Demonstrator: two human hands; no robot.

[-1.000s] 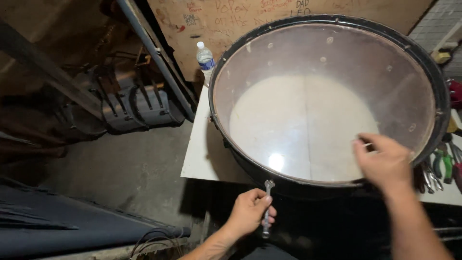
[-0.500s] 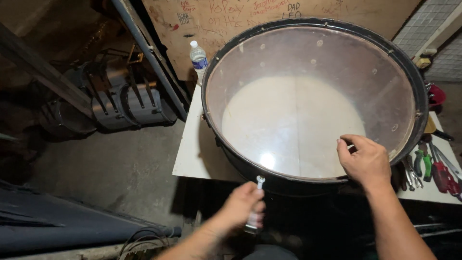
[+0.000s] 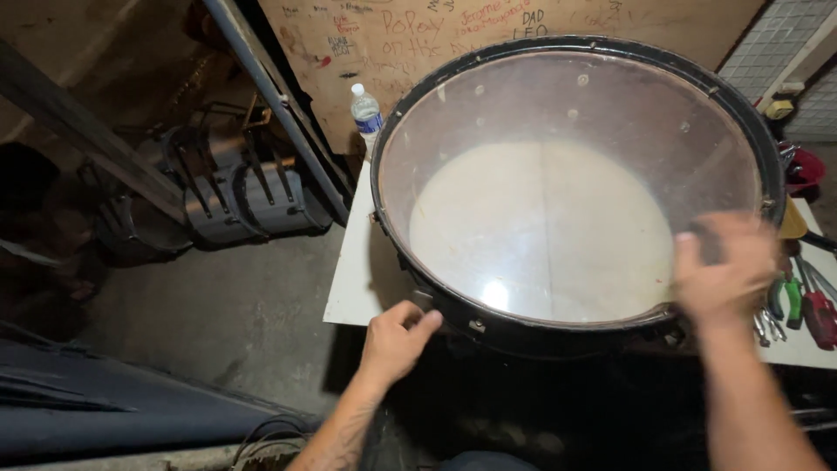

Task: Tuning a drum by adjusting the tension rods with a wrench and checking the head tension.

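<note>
Left hand point(image 3: 394, 338), lower centre of frame, curls at the near rim of the drum point(image 3: 575, 187), fingertips touching the black hoop beside a tension lug point(image 3: 476, 325). Whether it has hold of a small tool I cannot tell; nothing shows past the knuckles.

Right hand point(image 3: 725, 266), right of frame, is motion-blurred, fingers loosely bent over the far-right edge of the hoop; grip state unclear, likely steadying the shell so it does not turn.

The drum fills the upper centre and right, lying flat on a white table point(image 3: 359, 279) with the clear head facing up, which puts every lug in reach.

Hand tools point(image 3: 798, 301) with red and green handles lie at the right edge, just beside the drum. A plastic water bottle point(image 3: 366, 112) stands at the table's back corner, near the drum's left side. Black straps point(image 3: 231, 196) sit on the floor, left.
</note>
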